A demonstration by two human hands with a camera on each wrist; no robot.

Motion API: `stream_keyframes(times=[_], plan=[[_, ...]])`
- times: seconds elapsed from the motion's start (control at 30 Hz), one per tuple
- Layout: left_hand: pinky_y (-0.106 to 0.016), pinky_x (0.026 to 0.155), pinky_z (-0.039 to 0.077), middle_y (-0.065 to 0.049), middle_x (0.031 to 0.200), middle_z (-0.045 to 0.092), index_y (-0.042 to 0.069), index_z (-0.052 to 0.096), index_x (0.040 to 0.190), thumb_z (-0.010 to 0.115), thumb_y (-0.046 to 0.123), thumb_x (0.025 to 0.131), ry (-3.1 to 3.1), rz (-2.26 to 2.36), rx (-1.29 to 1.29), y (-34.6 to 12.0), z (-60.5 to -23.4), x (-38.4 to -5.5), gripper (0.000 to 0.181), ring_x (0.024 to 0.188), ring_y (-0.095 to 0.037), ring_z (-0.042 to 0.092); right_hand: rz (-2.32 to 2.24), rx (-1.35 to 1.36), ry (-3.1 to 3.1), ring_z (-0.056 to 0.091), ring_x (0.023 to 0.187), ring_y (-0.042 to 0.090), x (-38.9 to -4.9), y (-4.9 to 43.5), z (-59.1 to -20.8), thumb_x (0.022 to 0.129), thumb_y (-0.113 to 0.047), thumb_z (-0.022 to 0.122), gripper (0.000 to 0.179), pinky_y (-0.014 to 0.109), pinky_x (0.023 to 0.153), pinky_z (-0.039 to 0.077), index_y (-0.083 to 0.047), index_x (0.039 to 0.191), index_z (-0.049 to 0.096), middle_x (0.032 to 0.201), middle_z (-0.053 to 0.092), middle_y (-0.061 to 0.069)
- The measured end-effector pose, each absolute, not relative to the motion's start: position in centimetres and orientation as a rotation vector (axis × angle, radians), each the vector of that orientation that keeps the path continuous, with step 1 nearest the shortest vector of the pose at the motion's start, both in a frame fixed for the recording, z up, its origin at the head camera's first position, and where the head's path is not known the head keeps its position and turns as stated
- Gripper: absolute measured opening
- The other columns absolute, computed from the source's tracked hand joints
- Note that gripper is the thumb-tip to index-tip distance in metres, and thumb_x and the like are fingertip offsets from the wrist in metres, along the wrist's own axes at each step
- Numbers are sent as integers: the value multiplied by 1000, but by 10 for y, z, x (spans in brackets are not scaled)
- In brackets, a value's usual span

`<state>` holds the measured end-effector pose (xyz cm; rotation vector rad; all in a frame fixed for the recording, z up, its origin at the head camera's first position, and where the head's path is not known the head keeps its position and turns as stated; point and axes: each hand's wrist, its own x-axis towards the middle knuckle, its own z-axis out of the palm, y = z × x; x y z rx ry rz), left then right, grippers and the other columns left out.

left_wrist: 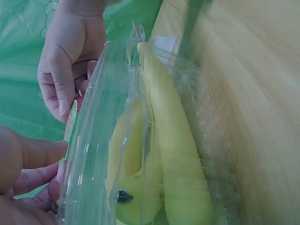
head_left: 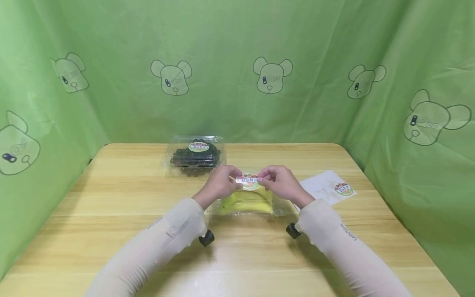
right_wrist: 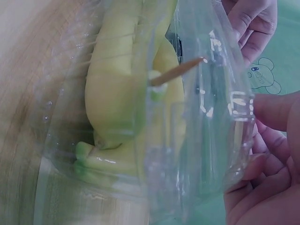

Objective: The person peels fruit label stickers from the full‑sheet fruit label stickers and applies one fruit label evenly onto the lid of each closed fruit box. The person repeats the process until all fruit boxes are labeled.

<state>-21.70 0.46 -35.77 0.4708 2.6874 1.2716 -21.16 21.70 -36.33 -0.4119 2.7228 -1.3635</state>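
A round colourful sticker [head_left: 248, 181] is stretched between both hands, right at the top of a clear plastic box [head_left: 276, 208] of bananas [head_left: 246, 204]. My left hand [head_left: 221, 182] pinches its left edge between thumb and fingers. On the opposite edge, my right hand [head_left: 281, 181] has the same kind of pinch. The left wrist view shows the sticker [left_wrist: 71, 123] edge-on along the lid, with the left thumb [left_wrist: 40, 152] against it. A thin brown pointed tip [right_wrist: 178, 71] juts out at one end of the box.
Behind and to the left stands another clear box of dark grapes [head_left: 196, 156], a similar sticker [head_left: 198, 147] on its lid. A white sheet [head_left: 319, 187] bearing one sticker [head_left: 343, 189] lies to the right. Green curtains [head_left: 222, 111] surround the wooden table [head_left: 130, 185].
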Motion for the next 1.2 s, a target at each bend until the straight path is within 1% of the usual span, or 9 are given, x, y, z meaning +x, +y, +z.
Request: stream_keyframes(times=[0.07, 0.13, 0.37, 0.5, 0.67, 0.73, 0.83, 1.03, 1.2], plan=[[-30, 79, 55, -10, 110, 65, 4, 66, 114, 77, 8, 81, 2692, 1266, 480, 4, -358, -217, 36, 92, -21, 65, -1349, -415, 2730, 63, 75, 33, -212, 217, -363, 90, -10, 67, 16, 30, 59, 53, 1, 101, 67, 88, 67, 20], [-30, 79, 55, -10, 109, 65, 3, 66, 114, 77, 8, 81, 2702, 1255, 488, 4, -358, -217, 35, 91, -20, 65, -1335, -412, 2733, 63, 76, 36, -211, 216, -362, 90, -11, 67, 15, 30, 58, 53, 0, 100, 67, 88, 67, 20], [-30, 79, 54, -10, 109, 66, 3, 66, 114, 77, 8, 80, 2739, 1206, 513, 5, -357, -217, 36, 86, -18, 65, -1287, -427, 2734, 64, 76, 34, -212, 217, -361, 92, -12, 65, 15, 33, 62, 53, 0, 101, 67, 88, 66, 19], [-33, 83, 52, -9, 108, 67, 3, 67, 113, 78, 10, 80, 2772, 1162, 542, 5, -356, -218, 35, 85, -18, 64, -1277, -428, 2724, 64, 77, 31, -212, 217, -359, 91, -12, 67, 16, 34, 64, 54, 0, 101, 67, 87, 66, 16], [-40, 92, 47, -9, 108, 68, 4, 68, 111, 78, 12, 80, 2817, 1071, 584, 5, -356, -218, 34, 95, -24, 60, -1232, -458, 2736, 63, 72, 21, -212, 215, -357, 87, -11, 72, 20, 33, 65, 54, -1, 103, 67, 83, 66, 6], [-43, 98, 42, -8, 108, 68, 5, 68, 111, 78, 14, 80, 2835, 1030, 598, 5, -356, -219, 34, 102, -26, 58, -1206, -479, 2752, 62, 70, 18, -212, 215, -357, 86, -11, 72, 21, 32, 62, 54, -1, 104, 67, 81, 66, 5], [-45, 102, 38, -8, 109, 68, 5, 68, 110, 78, 16, 81, 2847, 996, 613, 5, -355, -220, 33, 107, -28, 56, -1179, -513, 2769, 61, 70, 17, -213, 214, -356, 86, -11, 73, 21, 32, 61, 53, 0, 104, 68, 81, 66, 4], [-44, 100, 40, -7, 109, 68, 6, 68, 110, 78, 16, 81, 2850, 966, 636, 4, -355, -220, 32, 106, -26, 55, -1112, -563, 2808, 61, 74, 17, -214, 214, -355, 86, -12, 73, 20, 31, 66, 53, -2, 102, 69, 82, 66, 4], [-44, 101, 39, -7, 110, 68, 6, 68, 111, 78, 16, 81, 2853, 941, 639, 4, -355, -221, 33, 108, -26, 55, -1063, -587, 2830, 60, 72, 17, -215, 213, -356, 85, -13, 73, 19, 32, 66, 52, -2, 101, 69, 81, 65, 3]])
